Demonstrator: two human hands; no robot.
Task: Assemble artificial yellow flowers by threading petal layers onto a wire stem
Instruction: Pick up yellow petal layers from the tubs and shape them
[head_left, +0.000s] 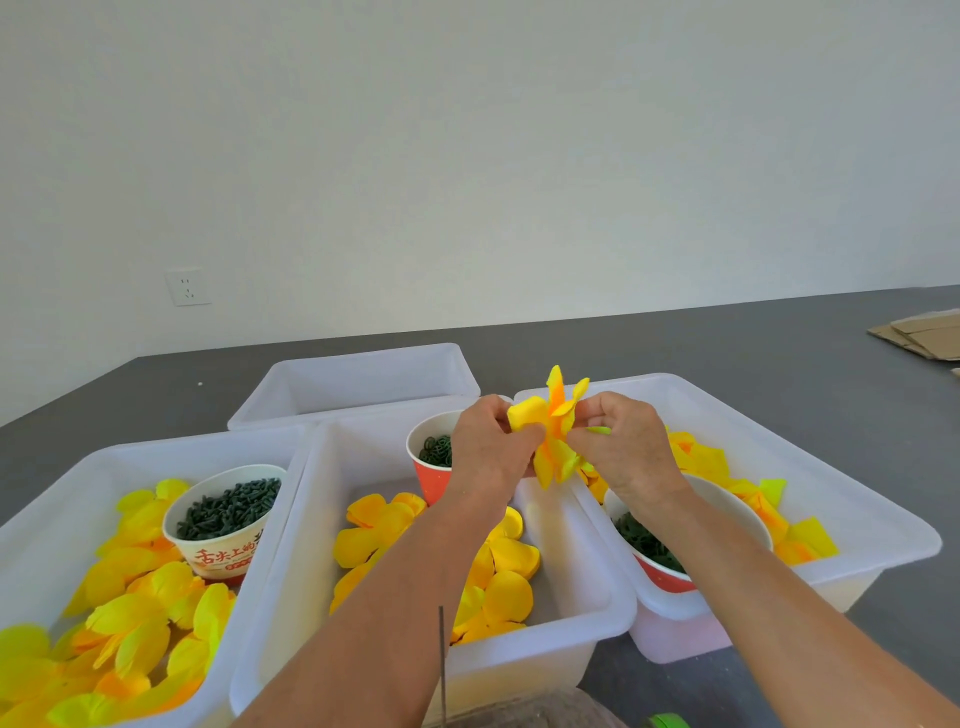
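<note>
both hands, left hand (491, 441) and right hand (626, 441), pinch soft yellow fabric petal layers (553, 428) mid-frame; light, floppy, best held at centre.

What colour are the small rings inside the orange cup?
Dark green rings, seen in the head view.

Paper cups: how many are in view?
3: one in the left bin, one in the middle bin behind the left hand, one in the right bin. None seems hidden.

Grey floor (727, 353) carries four white bins (363, 379) and flattened cardboard (922, 335).
</note>
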